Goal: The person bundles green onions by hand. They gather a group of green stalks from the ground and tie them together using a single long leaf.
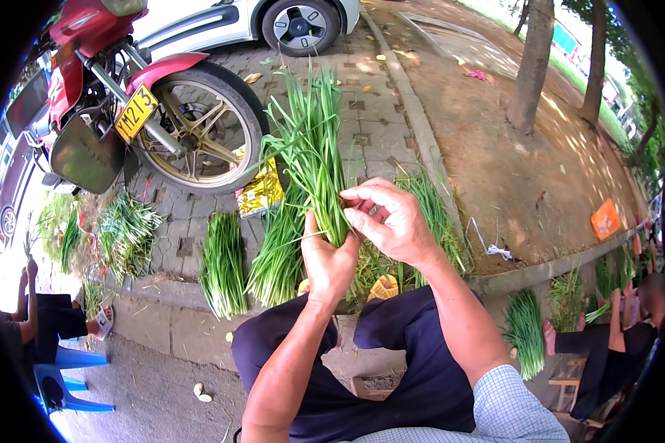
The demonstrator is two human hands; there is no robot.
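My left hand (329, 262) is closed around the lower part of a bunch of green chives (314, 148), whose long leaves stand up and fan out at the top. At the right edge of the bunch, my right hand (395, 221) is closed in a pinch, thumb and forefinger on what looks like a thin chive leaf. Below and beyond my hands, a pile of chives (277, 258) lies on the paving. To its left is a neat second bundle (224, 266). More loose green leaves (428, 199) lie behind my right hand.
A red motorcycle (192, 125) stands at the left, its front wheel near a yellow package (260, 190). Beyond it is a white car (236, 22). Seated people with blue stool (70, 380) and more chives (524, 332) flank me. A curb (414, 111) borders bare soil and trees (532, 66).
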